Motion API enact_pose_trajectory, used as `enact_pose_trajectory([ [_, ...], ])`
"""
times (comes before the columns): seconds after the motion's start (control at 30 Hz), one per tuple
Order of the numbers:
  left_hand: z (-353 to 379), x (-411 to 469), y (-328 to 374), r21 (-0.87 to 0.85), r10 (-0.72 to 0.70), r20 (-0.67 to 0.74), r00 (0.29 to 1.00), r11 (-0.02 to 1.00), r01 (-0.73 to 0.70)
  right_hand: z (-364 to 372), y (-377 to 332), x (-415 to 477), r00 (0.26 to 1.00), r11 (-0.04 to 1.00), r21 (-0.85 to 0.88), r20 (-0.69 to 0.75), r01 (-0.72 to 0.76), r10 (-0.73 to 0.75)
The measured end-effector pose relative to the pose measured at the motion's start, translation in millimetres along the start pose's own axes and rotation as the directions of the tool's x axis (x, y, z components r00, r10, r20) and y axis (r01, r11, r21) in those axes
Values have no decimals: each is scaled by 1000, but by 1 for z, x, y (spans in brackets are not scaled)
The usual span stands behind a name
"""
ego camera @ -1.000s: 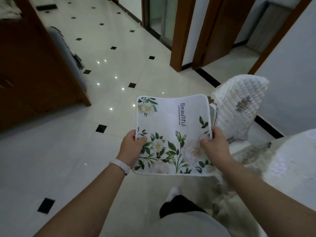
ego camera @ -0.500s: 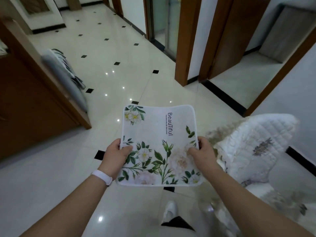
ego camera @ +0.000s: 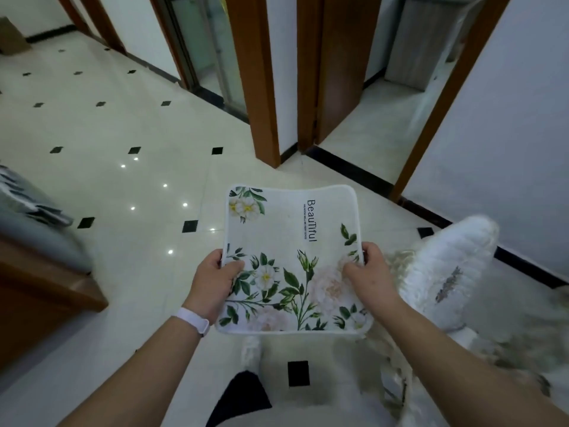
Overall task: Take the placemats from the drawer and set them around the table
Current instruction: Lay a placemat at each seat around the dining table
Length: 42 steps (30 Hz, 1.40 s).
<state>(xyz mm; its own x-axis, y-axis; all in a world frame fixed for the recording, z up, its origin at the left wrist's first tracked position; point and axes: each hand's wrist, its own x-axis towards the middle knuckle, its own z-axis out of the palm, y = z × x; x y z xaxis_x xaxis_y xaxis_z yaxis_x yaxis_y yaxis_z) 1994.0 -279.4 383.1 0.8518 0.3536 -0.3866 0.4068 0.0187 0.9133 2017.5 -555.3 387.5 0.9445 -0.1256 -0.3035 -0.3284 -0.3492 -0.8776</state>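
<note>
In the head view, a floral placemat (ego camera: 292, 260) printed with the word "Beautiful" is held flat and roughly level in front of the body, above the tiled floor (ego camera: 123, 180) and resting on nothing. It is gripped at its near half by both hands. The left hand (ego camera: 212, 282), with a white wristband (ego camera: 192, 318) behind it, is closed on the left edge, the thumb laid on top and the other fingers (ego camera: 215, 257) curled round the edge. The right hand (ego camera: 369, 278) is closed on the right edge in the same way. Whether one mat or a thin stack is held cannot be told from this angle.

Just to the right of the mat, a chair with a white quilted cover (ego camera: 446, 272) is seen, blurred. The bench itself cannot be made out with certainty. A wooden cabinet (ego camera: 37, 303) stands at the left edge of the view, and no drawer is seen.

The step in hand is judged to be the carrying of the mat from the drawer to the bench: the fetching is done, the laying is not yet begun. For the next move, a seat at the bench must be faced, and the mat must be lowered flat and squared to the bench's near edge before it is let go. If several mats are held, the top one must be parted from the rest first.
</note>
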Motion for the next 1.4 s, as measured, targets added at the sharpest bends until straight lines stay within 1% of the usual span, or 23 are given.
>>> enact_pose_trajectory([
  [0.07, 17, 37, 9, 11, -15, 71, 997, 1000, 15, -1, -1, 23, 997, 999, 3, -64, -47, 47],
  [0.17, 40, 103, 25, 43, -1, 167, 986, 999, -7, 6, -9, 65, 984, 996, -6, -155, -94, 92],
  [0.27, 59, 170, 47, 82, 4, 288, 958, 996, -29, 19, -28, 105, 960, 989, 3, -243, -146, 142],
  [0.4, 82, 243, 80, 132, -8, 424, 905, 990, -53, 27, -57, 150, 907, 975, 0, -367, -223, 207],
  [0.5, 105, 285, 105, 146, -20, 502, 865, 987, -62, 22, -75, 173, 861, 970, 11, -459, -242, 220],
  [0.67, 160, 322, 139, 150, -40, 626, 779, 986, -70, 5, -87, 194, 772, 955, 129, -563, -269, 294],
  [0.77, 199, 334, 151, 163, -64, 676, 734, 985, -64, -13, -89, 204, 708, 953, 155, -640, -261, 299],
  [0.87, 240, 348, 155, 193, -93, 706, 702, 979, -64, -32, -80, 217, 669, 945, 203, -668, -258, 326],
  [1.0, 299, 365, 160, 238, -110, 729, 675, 966, -100, -60, -56, 255, 623, 924, 270, -683, -271, 382],
  [1.17, 389, 392, 176, 306, -129, 725, 677, 940, -148, -105, -26, 323, 607, 891, 391, -657, -232, 447],
  [1.23, 426, 396, 187, 333, -139, 720, 680, 929, -163, -129, -19, 347, 605, 873, 425, -638, -239, 476],
  [1.33, 482, 397, 207, 362, -154, 738, 657, 912, -194, -170, -14, 373, 582, 858, 447, -639, -252, 503],
  [1.4, 522, 396, 219, 349, -143, 761, 633, 912, -214, -201, -12, 386, 567, 862, 448, -657, -237, 497],
])
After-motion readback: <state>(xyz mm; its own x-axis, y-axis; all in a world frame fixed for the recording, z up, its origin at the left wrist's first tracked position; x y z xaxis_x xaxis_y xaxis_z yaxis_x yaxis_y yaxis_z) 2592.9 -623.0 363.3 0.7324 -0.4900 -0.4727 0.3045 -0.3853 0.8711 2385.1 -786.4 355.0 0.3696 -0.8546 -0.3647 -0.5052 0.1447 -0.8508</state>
